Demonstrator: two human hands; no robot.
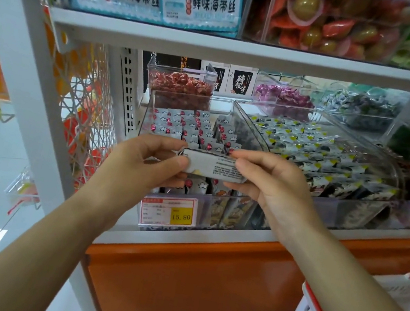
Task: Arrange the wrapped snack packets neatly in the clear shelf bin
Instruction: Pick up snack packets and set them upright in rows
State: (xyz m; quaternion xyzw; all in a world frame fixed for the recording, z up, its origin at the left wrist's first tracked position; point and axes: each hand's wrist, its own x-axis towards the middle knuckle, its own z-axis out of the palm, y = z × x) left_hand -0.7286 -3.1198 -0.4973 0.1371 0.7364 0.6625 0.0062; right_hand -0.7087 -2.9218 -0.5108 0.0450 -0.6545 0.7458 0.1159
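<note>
Left hand (143, 161) pinches packet (213, 166) at left end, right hand (271, 184) at right end; packet held just above bin (194, 96) front.
Risk: loose pinch drops packet outside bin front; hard push-in topples rows (176, 124).
Bin: upright packets in rows, gap right of middle.
Right of bin: second bin (281, 106), yellow-marked packets, overlapping.

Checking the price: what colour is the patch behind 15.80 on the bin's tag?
Yellow patch, clearest in the head view.
</note>
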